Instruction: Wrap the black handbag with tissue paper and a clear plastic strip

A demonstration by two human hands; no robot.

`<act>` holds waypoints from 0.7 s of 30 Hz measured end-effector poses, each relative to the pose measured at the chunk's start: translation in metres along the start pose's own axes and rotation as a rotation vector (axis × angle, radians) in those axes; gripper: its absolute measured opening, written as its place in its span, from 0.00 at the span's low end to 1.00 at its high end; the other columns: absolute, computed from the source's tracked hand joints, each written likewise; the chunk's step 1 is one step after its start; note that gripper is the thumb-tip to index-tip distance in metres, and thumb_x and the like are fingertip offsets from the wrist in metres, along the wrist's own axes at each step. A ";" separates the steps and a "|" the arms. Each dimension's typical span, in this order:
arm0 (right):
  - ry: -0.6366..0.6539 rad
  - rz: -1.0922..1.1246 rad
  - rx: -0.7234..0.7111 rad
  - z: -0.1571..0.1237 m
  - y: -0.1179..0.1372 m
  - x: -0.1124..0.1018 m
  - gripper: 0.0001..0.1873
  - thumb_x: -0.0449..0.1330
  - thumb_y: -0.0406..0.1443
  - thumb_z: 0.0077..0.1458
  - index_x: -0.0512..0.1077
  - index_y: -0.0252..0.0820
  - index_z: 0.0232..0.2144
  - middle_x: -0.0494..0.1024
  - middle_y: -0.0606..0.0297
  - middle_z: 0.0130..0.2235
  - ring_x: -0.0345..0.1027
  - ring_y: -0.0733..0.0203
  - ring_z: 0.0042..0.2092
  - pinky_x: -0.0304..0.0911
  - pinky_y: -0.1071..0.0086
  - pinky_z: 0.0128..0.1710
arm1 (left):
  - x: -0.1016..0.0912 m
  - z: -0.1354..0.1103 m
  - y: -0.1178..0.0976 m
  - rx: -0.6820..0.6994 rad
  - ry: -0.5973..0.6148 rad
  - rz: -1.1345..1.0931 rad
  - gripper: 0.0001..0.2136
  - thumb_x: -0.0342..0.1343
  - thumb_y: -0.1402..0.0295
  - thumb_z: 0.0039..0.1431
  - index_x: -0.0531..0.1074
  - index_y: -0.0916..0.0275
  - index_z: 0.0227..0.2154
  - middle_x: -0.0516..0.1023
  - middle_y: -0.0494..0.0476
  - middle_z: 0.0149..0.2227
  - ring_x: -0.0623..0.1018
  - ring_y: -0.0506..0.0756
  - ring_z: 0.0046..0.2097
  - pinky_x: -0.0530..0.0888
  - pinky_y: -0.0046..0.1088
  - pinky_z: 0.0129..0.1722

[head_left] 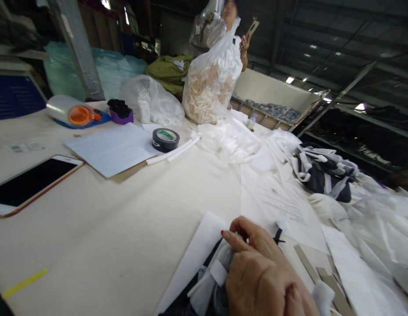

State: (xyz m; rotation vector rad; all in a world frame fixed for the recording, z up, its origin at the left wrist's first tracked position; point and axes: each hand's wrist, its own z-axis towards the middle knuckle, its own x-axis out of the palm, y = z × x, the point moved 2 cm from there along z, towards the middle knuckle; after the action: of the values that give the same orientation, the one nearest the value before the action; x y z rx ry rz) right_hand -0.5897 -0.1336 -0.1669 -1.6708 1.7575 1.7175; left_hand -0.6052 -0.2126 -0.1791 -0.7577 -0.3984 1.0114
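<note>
At the bottom edge, my right hand (pixel 256 272) is closed on a bundle of grey, white and dark cloth (pixel 207 285) with a small white tag on it. Its fingers are curled and one red-nailed fingertip presses on top of the cloth. A rounded bit of skin at the lower right, perhaps my left hand (pixel 296 303), lies against it, its fingers hidden. The bundle rests on a white paper sheet (pixel 197 250) on the cream table (pixel 124 219). A printed sheet (pixel 279 202) lies just beyond the hand.
A phone (pixel 29 184) lies at the left. Farther back are a clipboard with paper (pixel 114 149), a black tape roll (pixel 165 139), a film roll (pixel 70 112) and clear bags. Striped garments (pixel 322 173) and white bags pile at the right. A person (pixel 243 44) stands behind a big bag.
</note>
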 end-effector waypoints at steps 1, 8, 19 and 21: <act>-0.022 0.019 -0.008 0.000 -0.001 0.001 0.11 0.52 0.46 0.51 0.62 0.46 0.25 0.64 0.69 0.22 0.57 0.61 0.27 0.53 0.67 0.28 | -0.008 0.007 0.003 -0.049 0.004 -0.030 0.05 0.43 0.75 0.56 0.63 0.61 0.30 0.68 0.52 0.25 0.69 0.53 0.29 0.65 0.31 0.31; -0.158 0.070 -0.099 0.000 -0.003 0.007 0.05 0.50 0.36 0.49 0.64 0.43 0.24 0.66 0.70 0.22 0.59 0.64 0.27 0.51 0.70 0.27 | -0.048 0.012 0.038 -0.165 0.408 0.323 0.06 0.44 0.67 0.60 0.64 0.60 0.37 0.69 0.57 0.35 0.69 0.58 0.38 0.66 0.37 0.37; -0.162 -0.080 -0.168 -0.008 0.015 0.008 0.09 0.49 0.33 0.52 0.69 0.41 0.28 0.75 0.63 0.27 0.66 0.61 0.31 0.53 0.70 0.31 | -0.051 0.015 0.064 -0.646 0.866 0.198 0.12 0.48 0.57 0.54 0.65 0.60 0.30 0.71 0.54 0.32 0.70 0.57 0.37 0.65 0.31 0.36; -0.157 -0.108 -0.163 -0.009 0.017 0.011 0.10 0.51 0.37 0.54 0.70 0.41 0.30 0.76 0.61 0.28 0.67 0.59 0.31 0.54 0.69 0.31 | -0.051 0.017 0.062 -0.651 0.877 0.180 0.11 0.47 0.58 0.54 0.65 0.61 0.33 0.72 0.55 0.34 0.70 0.56 0.38 0.65 0.30 0.37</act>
State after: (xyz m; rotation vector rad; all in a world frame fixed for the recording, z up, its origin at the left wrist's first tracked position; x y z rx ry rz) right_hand -0.6013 -0.1513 -0.1624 -1.6097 1.4679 1.9294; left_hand -0.6789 -0.2311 -0.2108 -1.7499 0.1295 0.6107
